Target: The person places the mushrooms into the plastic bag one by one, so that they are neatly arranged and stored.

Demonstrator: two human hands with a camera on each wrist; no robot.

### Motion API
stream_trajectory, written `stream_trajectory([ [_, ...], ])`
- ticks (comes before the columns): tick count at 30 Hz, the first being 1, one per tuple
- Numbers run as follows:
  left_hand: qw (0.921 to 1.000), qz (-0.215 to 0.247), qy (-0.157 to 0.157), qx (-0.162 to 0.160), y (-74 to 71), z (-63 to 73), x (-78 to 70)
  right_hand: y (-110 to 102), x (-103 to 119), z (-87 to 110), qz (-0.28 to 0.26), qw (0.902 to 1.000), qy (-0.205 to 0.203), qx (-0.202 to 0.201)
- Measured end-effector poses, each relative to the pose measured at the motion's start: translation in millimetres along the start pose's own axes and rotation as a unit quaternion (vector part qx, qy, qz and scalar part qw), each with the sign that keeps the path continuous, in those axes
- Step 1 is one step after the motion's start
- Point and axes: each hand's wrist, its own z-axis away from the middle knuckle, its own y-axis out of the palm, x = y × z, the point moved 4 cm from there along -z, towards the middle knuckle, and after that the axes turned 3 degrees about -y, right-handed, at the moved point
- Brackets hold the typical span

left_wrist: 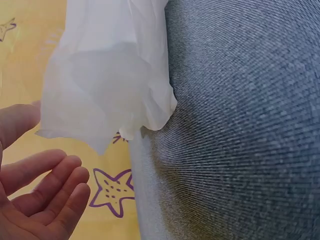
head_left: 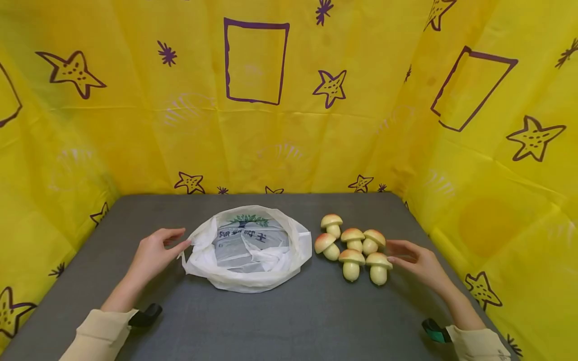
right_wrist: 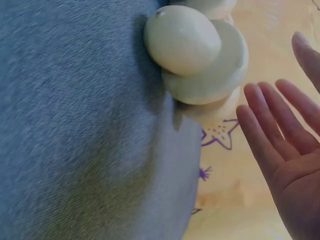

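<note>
A white plastic bag (head_left: 246,282) with green and dark printing lies on the table, its mouth spread wide. My left hand (head_left: 155,250) is at the bag's left edge, fingertips right by the rim. In the left wrist view its fingers (left_wrist: 52,187) are loosely extended beside the hanging plastic (left_wrist: 107,90). Several toy mushrooms (head_left: 351,258) with orange-tinged caps and pale stems stand or lean in a cluster right of the bag. At the cluster's right side is my right hand (head_left: 417,260), fingertips close to the nearest mushroom (head_left: 378,271). The right wrist view shows its fingers (right_wrist: 265,120) relaxed and spread.
The dark grey table (head_left: 271,326) is enclosed by yellow cloth (head_left: 253,140) at the back and sides, drawn with purple starfish and frames. Black straps (head_left: 145,316) stick out by both cuffs. A gap of table separates the bag from the mushrooms.
</note>
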Motion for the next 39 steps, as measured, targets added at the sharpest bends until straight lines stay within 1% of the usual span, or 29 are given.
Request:
stream_trajectory([
  [4,0.9998,0.004,-0.019,0.009,2.2,-0.5,4.7,-1,-7,3.4,-0.013,0.9997,0.02,0.007],
  [6,0.9995,0.006,-0.028,0.015,2.9,-1.0,6.1,-1,-9,5.0,-0.018,0.9995,0.021,0.013],
  [11,0.9977,0.02,-0.053,0.036,4.4,-3.0,7.2,-2,-14,9.6,-0.034,0.9988,0.03,0.017],
  [15,0.9964,0.027,-0.065,0.048,4.9,-2.8,7.2,-2,-17,13.9,-0.044,0.9978,0.044,0.024],
  [20,0.9964,0.027,-0.065,0.047,4.6,-1.6,7.3,0,-20,16.5,-0.041,0.9963,0.055,0.051],
  [23,0.9966,0.026,-0.063,0.046,5.0,-1.3,7.6,1,-23,16.8,-0.038,0.9948,0.069,0.064],
  [28,0.9964,0.027,-0.065,0.047,4.7,-1.1,7.7,2,-29,16.9,-0.035,0.9926,0.089,0.075],
  [35,0.9965,0.025,-0.066,0.045,3.7,-0.4,6.5,9,-34,18.7,-0.048,0.989,0.07,0.121],
  [39,0.9963,0.026,-0.066,0.049,3.9,-0.5,6.6,12,-37,18.2,-0.056,0.985,0.086,0.139],
])
